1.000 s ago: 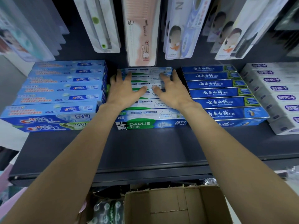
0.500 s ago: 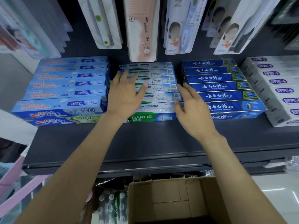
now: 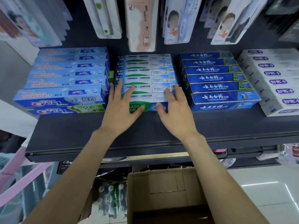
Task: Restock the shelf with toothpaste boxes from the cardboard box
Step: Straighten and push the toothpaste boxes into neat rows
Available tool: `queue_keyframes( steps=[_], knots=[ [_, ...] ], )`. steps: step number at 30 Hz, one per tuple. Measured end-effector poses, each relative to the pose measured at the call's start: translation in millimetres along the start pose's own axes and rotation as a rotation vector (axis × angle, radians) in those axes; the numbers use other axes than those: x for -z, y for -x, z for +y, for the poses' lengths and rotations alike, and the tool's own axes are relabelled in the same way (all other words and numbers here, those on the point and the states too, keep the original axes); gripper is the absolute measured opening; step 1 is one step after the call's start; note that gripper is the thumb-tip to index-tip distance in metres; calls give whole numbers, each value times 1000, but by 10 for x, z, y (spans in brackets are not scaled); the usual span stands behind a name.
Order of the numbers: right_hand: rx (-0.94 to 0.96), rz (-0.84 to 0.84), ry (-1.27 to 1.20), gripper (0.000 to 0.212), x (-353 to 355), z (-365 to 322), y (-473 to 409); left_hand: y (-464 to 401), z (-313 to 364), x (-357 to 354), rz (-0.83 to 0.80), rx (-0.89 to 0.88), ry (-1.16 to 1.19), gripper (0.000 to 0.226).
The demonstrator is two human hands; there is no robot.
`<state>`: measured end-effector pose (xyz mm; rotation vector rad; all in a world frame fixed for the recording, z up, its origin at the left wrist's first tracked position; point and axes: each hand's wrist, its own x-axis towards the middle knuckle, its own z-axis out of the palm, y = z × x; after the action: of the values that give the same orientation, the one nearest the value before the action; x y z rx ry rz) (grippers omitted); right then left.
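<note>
Head view. The Darlie stack [image 3: 146, 81], green-and-white toothpaste boxes in stepped rows, sits on the dark shelf [image 3: 77, 135] and serves as landmark. The left hand [image 3: 120, 111] lies flat on the stack's front left part, fingers straight and spread, thumb on the front box's face; it grasps nothing. The right hand [image 3: 175, 110] lies flat on the front right part, fingers straight, thumb touching the front face; likewise released. Just left of the stack stand the Crest boxes [image 3: 64, 81]; just right, the dark blue boxes [image 3: 216, 81], with white boxes [image 3: 273, 81] beyond. Below and in front of the stack, under the shelf edge, the cardboard box [image 3: 163, 191] stands open; no toothpaste shows inside it.

The step in hand appears to be squaring the stack. Done well: press evenly with both palms, align the front edges with the neighbouring rows, and avoid tipping the upper boxes backward.
</note>
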<state>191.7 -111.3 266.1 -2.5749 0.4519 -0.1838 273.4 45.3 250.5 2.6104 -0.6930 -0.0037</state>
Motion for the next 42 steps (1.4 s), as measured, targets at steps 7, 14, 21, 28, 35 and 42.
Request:
queue_keyframes(
  steps=[7, 14, 21, 28, 35, 42],
  knots=[
    [32, -29, -15, 65, -14, 61, 28, -74, 6, -24, 42, -16, 21, 81],
    [65, -14, 127, 67, -15, 85, 26, -107, -3, -84, 41, -46, -18, 78],
    [96, -66, 155, 69, 20, 74, 31, -84, -12, -52, -4, -57, -126, 78],
    [200, -71, 242, 69, 60, 167, 5, -24, 30, -9, -20, -22, -153, 78],
    [129, 28, 81, 67, 96, 230, -138, -18, 26, -26, 19, -13, -135, 76],
    [58, -56, -32, 62, 79, 152, -370, -18, 25, -48, 42, -13, -115, 77]
  ],
)
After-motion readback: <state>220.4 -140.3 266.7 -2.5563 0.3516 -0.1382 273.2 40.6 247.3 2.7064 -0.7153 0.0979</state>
